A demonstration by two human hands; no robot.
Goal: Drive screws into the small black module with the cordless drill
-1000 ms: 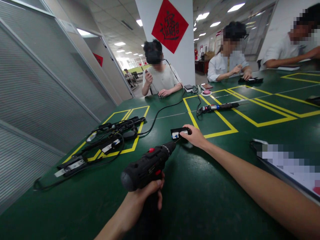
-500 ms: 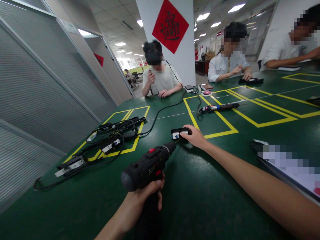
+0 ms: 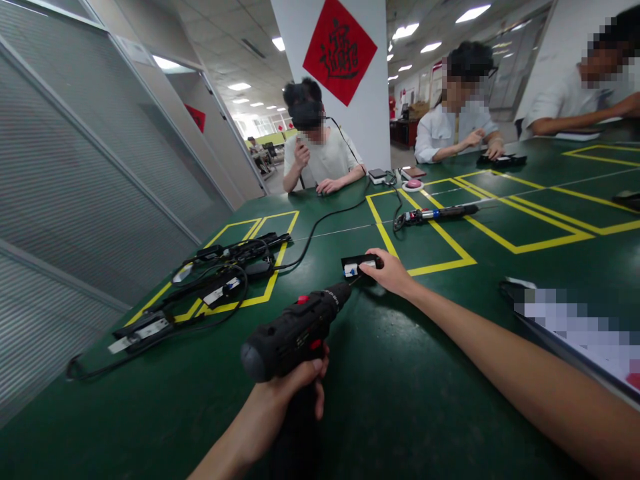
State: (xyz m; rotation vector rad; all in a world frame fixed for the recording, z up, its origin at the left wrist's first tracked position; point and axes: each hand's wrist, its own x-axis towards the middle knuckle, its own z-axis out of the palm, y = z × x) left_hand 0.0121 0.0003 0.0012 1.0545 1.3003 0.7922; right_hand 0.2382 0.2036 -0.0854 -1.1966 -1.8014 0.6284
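**Black drill [image 3: 295,327] points at small part [image 3: 351,269]**

Seen from the head camera, the left hand [image 3: 293,377] is wrapped around the drill's grip, while the right hand [image 3: 387,270] pinches the black-and-white part by its right end. The part sits just outside a yellow taped box [image 3: 440,268] on the green table [image 3: 410,413]; whether it rests there or is raised slightly is unclear. The bit [image 3: 355,281] reaches its near edge, contact uncertain. The step in hand appears to be setting the bit against the part; the next move calls for a firm pinch and a straight bit. Cabled gear [image 3: 261,269] lies to the left. Across the table sits a co-worker [image 3: 325,153].
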